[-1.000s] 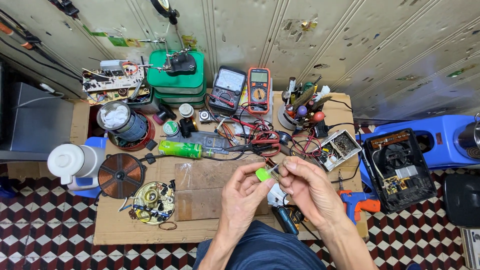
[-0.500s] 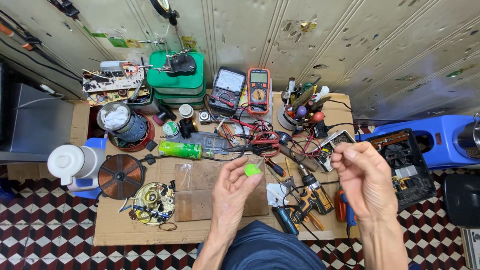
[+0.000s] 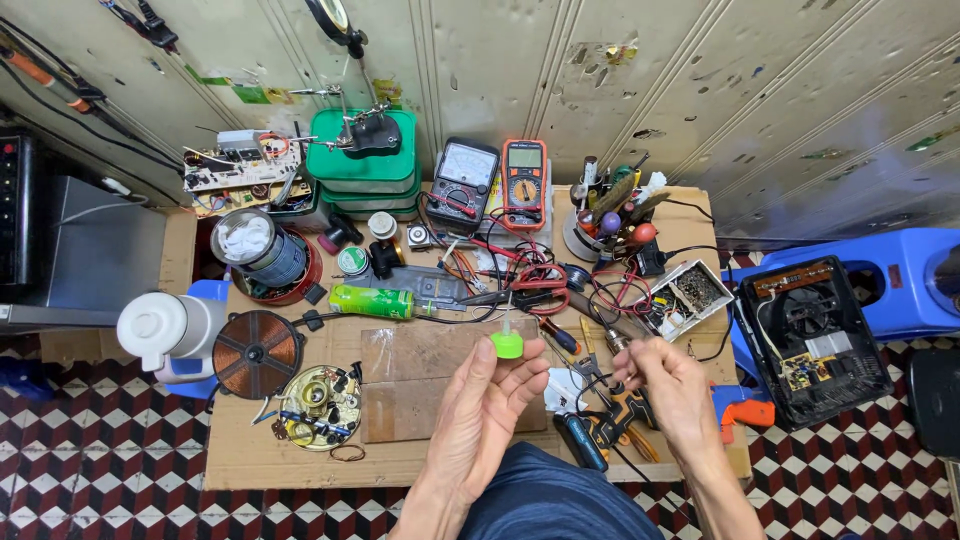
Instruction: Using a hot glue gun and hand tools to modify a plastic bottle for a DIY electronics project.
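Workbench [image 3: 300,460] is cardboard-topped and packed w/ electronics gear. Off its right side, an opened black appliance housing [image 3: 815,340] sits on a blue stool [image 3: 900,280], fan and small board exposed. At the back, stacked green containers [image 3: 365,165], then an analog meter [image 3: 465,185] and an orange digital multimeter [image 3: 524,185] side by side. Left-front: copper induction coil [image 3: 258,352], and just beside it a round part w/ loose components [image 3: 320,405]. Green tube [image 3: 372,301] lies across the mid bench, near the brown boards [image 3: 420,385] in front of the person.

Left hand [image 3: 490,400] is raised over the boards, fingertips pinched around a small lime-green cap [image 3: 507,346] w/ a pale nozzle tip pointing up; rest of the fingers loosely curled. Cap is clear of the bench, not touching anything else. Right hand [image 3: 668,385] hovers apart from it, above the screwdrivers and pliers [image 3: 610,425], fingers narrow and drawn together at the tips; can't tell if they grip anything, maybe something very thin.

Progress, as judged: cap is off and in hand, separate from whatever it belongs to. Nothing is applied to the boards yet, appliance housing is open, its board not touched. Most of the work looks left to do.
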